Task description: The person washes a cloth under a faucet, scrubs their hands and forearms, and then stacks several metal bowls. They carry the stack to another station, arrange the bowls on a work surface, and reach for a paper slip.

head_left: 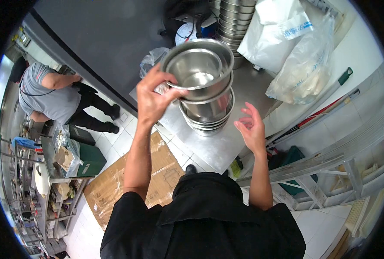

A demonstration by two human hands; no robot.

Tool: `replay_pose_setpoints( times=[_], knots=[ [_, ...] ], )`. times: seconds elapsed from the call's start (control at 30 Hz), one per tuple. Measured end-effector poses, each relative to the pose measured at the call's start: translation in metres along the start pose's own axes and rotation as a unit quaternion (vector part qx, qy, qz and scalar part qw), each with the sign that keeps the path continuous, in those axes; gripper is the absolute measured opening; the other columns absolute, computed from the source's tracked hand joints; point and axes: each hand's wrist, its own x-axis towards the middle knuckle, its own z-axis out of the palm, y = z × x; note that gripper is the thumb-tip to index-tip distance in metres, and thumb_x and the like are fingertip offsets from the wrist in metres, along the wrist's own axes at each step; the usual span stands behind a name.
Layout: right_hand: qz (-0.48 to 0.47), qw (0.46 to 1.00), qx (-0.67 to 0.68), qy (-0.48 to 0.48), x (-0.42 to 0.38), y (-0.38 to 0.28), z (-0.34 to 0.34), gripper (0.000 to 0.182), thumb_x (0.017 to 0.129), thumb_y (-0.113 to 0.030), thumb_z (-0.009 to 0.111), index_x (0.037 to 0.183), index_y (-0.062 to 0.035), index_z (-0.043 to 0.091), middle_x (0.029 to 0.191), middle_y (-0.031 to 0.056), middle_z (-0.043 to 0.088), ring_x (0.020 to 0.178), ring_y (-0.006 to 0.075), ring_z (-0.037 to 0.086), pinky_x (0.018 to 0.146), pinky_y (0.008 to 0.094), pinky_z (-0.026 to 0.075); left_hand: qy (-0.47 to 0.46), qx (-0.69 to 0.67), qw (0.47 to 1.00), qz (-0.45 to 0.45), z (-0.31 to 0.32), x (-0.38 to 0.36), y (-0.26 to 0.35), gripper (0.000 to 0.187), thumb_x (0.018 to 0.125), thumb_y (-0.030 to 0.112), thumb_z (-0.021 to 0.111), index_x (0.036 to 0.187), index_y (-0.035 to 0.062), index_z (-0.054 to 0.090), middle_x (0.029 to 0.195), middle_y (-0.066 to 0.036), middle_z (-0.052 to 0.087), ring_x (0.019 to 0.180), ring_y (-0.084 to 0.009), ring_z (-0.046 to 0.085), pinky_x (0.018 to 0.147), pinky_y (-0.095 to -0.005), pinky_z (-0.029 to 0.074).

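My left hand (pixel 154 96) pinches the left rim of a steel mixing bowl (pixel 203 93), thumb outside and fingers over the edge. A smaller steel bowl (pixel 193 67) sits nested inside it. Directly below, overlapped by the held bowl in this view, is a stack of steel bowls (pixel 206 127) standing on a metal table (pixel 220 151). To the right of the stack, my right hand (pixel 251 131) is raised with its fingers apart, holding nothing.
A tall stack of steel containers (pixel 234 23) stands at the back beside white plastic bags (pixel 304 56). A dial scale (pixel 185 33) is behind the bowls. Flattened cardboard (pixel 131 172) covers floor tiles. A person (pixel 53 88) stands left near a cluttered shelf (pixel 56 194); a ladder (pixel 321 181) lies right.
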Motion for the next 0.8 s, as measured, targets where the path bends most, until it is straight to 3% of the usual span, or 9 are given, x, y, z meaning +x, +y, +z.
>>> replay_pose_setpoints(
  times=[0.17, 0.3, 0.37, 0.4, 0.43, 0.5, 0.53, 0.67, 0.8],
  knots=[
    [0.055, 0.998, -0.004, -0.018, -0.029, 0.021, -0.024, 0.058, 0.073, 0.000, 0.064, 0.126, -0.0046, 0.040, 0.108, 0.0120, 0.054, 0.076, 0.0128, 0.057, 0.067, 0.0246, 0.046, -0.053, 0.108, 0.993, -0.014, 0.032, -0.029, -0.004, 0.040, 0.052, 0.026, 0.081, 0.074, 0.0003, 0.061, 0.113, -0.019, 0.056, 0.100, -0.0329, 0.056, 0.081, -0.0373, 0.046],
    [0.073, 0.997, -0.002, -0.014, -0.043, 0.035, -0.022, 0.056, 0.072, -0.003, 0.066, 0.123, -0.0047, 0.043, 0.103, 0.0118, 0.057, 0.072, 0.0153, 0.058, 0.065, 0.0282, 0.047, -0.049, 0.118, 0.990, -0.057, 0.044, -0.062, -0.025, 0.042, 0.051, 0.026, 0.082, 0.078, 0.0011, 0.062, 0.119, -0.022, 0.051, 0.108, -0.0352, 0.051, 0.087, -0.0388, 0.044],
    [0.074, 0.997, 0.018, -0.022, -0.043, 0.037, -0.014, 0.056, 0.073, -0.004, 0.067, 0.123, -0.0042, 0.043, 0.103, 0.0112, 0.057, 0.073, 0.0147, 0.057, 0.065, 0.0277, 0.047, 0.004, 0.151, 0.988, -0.037, 0.052, -0.074, -0.025, 0.046, 0.051, 0.026, 0.082, 0.086, 0.0025, 0.063, 0.119, -0.022, 0.051, 0.112, -0.0363, 0.047, 0.093, -0.0404, 0.039],
    [0.077, 0.997, 0.015, -0.027, -0.042, 0.034, -0.009, 0.056, 0.073, -0.004, 0.067, 0.123, -0.0042, 0.043, 0.103, 0.0112, 0.057, 0.073, 0.0147, 0.057, 0.065, 0.0277, 0.047, -0.010, 0.172, 0.983, -0.061, 0.051, -0.084, -0.031, 0.065, 0.053, 0.025, 0.082, 0.109, 0.0046, 0.055, 0.125, -0.018, 0.048, 0.121, -0.0319, 0.041, 0.097, -0.0399, 0.034],
    [0.052, 0.998, 0.001, -0.022, -0.039, 0.026, -0.004, 0.055, 0.072, -0.005, 0.068, 0.122, -0.0041, 0.044, 0.104, 0.0118, 0.057, 0.077, 0.0156, 0.057, 0.066, 0.0281, 0.047, -0.008, 0.172, 0.983, -0.068, 0.051, -0.088, -0.029, 0.065, 0.053, 0.025, 0.082, 0.109, 0.0046, 0.055, 0.125, -0.018, 0.048, 0.121, -0.0319, 0.041, 0.097, -0.0399, 0.034],
    [0.025, 0.999, -0.014, -0.024, -0.029, 0.010, 0.006, 0.055, 0.072, -0.006, 0.068, 0.122, -0.0041, 0.045, 0.105, 0.0125, 0.056, 0.080, 0.0165, 0.057, 0.068, 0.0286, 0.046, 0.049, 0.092, 0.983, -0.153, 0.050, -0.090, -0.022, 0.085, 0.057, 0.025, 0.081, 0.127, 0.0047, 0.038, 0.130, -0.016, 0.044, 0.122, -0.0305, 0.039, 0.098, -0.0416, 0.033],
    [-0.047, 0.997, -0.067, -0.010, -0.023, 0.001, 0.010, 0.055, 0.071, -0.008, 0.070, 0.120, -0.0045, 0.047, 0.107, 0.0136, 0.055, 0.085, 0.0196, 0.056, 0.070, 0.0308, 0.046, 0.018, 0.101, 0.982, -0.162, 0.046, -0.096, -0.025, 0.094, 0.062, 0.028, 0.079, 0.136, 0.0056, 0.024, 0.135, -0.015, 0.038, 0.125, -0.0291, 0.036, 0.099, -0.0436, 0.032],
    [-0.227, 0.955, -0.190, 0.025, 0.003, -0.032, 0.025, 0.058, 0.065, -0.016, 0.075, 0.117, -0.0072, 0.050, 0.113, 0.0166, 0.052, 0.097, 0.0291, 0.053, 0.079, 0.0378, 0.045, 0.027, 0.037, 0.970, -0.237, 0.037, -0.118, -0.038, 0.084, 0.067, 0.027, 0.075, 0.134, 0.0048, 0.029, 0.133, -0.017, 0.038, 0.123, -0.0301, 0.037, 0.098, -0.0423, 0.032],
    [-0.277, 0.939, -0.205, 0.007, 0.030, -0.031, 0.039, 0.051, 0.060, -0.021, 0.079, 0.103, -0.0061, 0.056, 0.116, 0.0170, 0.051, 0.100, 0.0315, 0.052, 0.081, 0.0392, 0.044, 0.011, -0.008, 0.958, -0.286, 0.035, -0.140, -0.044, 0.078, 0.071, 0.029, 0.072, 0.134, 0.0056, 0.031, 0.133, -0.018, 0.037, 0.123, -0.0315, 0.036, 0.099, -0.0416, 0.032]
  ],
)
